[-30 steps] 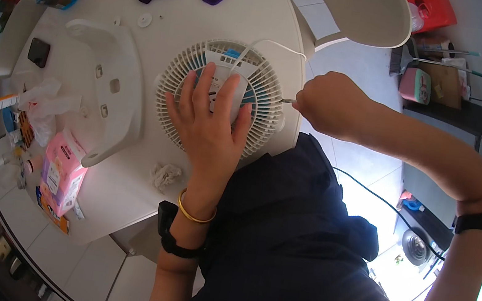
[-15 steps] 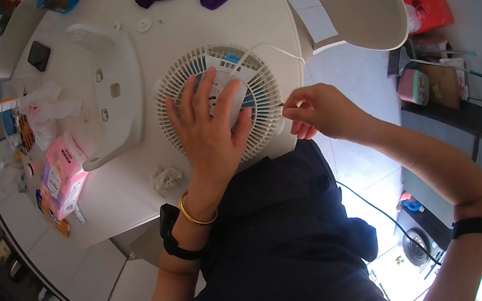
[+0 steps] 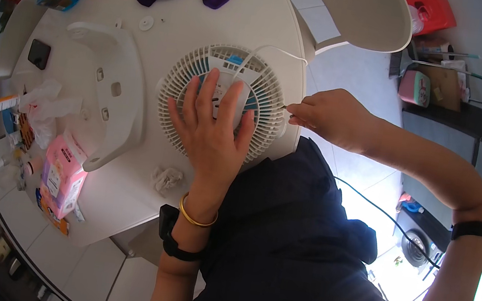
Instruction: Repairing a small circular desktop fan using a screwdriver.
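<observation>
Largest first: off-white table (image 3: 111,206), rounded edge on the right. White curved bracket (image 3: 116,91) lies on its left half, long axis roughly near-far, with cutouts along the middle. It's apart from the fan, nobody touching it.

White fan (image 3: 245,96) is at the table's right side, just inside the edge. Key relation: right hand (image 3: 339,118) is off to the fan's right, out past the table edge, fingers just beside the right rim. So from that grip the fan lies straight left. Fan is round, no long axis to speak of. Left hand (image 3: 211,140) is the nearer one: it's on top, over the middle.

Fan looks: lying flat, cord side up. Ribbed cage in off-white, radial slots all round, pale hub in the centre with small dark openings, mostly covered by the hand. Blue blades (image 3: 253,100) show through the ribs. Thin white cord (image 3: 269,46) loops from the hub over the far side toward the table edge.

Grips: left is flat, fingers spread, pressing rather than pinching. Right is narrow, pinched on a slim tool (image 3: 285,107). Tool's axis runs left-right, tip pointing at the rim. Can't tell if the tip touches; fingers hide most of it.
</observation>
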A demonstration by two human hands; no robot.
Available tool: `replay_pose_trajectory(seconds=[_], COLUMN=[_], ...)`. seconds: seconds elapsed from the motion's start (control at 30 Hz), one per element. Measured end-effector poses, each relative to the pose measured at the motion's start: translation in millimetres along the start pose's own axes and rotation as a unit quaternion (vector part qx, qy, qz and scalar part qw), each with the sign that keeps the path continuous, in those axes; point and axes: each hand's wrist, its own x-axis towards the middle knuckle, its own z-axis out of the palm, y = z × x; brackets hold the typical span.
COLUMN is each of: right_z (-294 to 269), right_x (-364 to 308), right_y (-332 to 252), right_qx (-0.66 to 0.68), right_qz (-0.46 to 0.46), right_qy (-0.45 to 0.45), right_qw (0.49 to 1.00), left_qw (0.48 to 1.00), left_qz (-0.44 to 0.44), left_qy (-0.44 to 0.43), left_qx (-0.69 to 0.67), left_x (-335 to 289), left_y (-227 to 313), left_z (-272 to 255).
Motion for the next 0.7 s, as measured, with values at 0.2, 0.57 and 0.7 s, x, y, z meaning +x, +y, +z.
replay_pose_trajectory(seconds=[0.2,0.57,0.7], right_z=[-5,10,8], right_x=[12,-4,1], right_y=[-11,9,-6], right_qx=[0.208,-0.076,-0.074], right_qz=[0.18,-0.001,0.021], right_qy=[0.011,0.066,0.069], right_qw=[0.961,0.995,0.995], left_qw=[1.0,1.0,1.0], left_qz=[0.001,0.004,0.0], left_qy=[-0.003,-0.013,-0.015], left_qx=[0.001,0.0,0.001], left_x=[0,2,2], left_y=[0,0,1], left_z=[0,-2,-2])
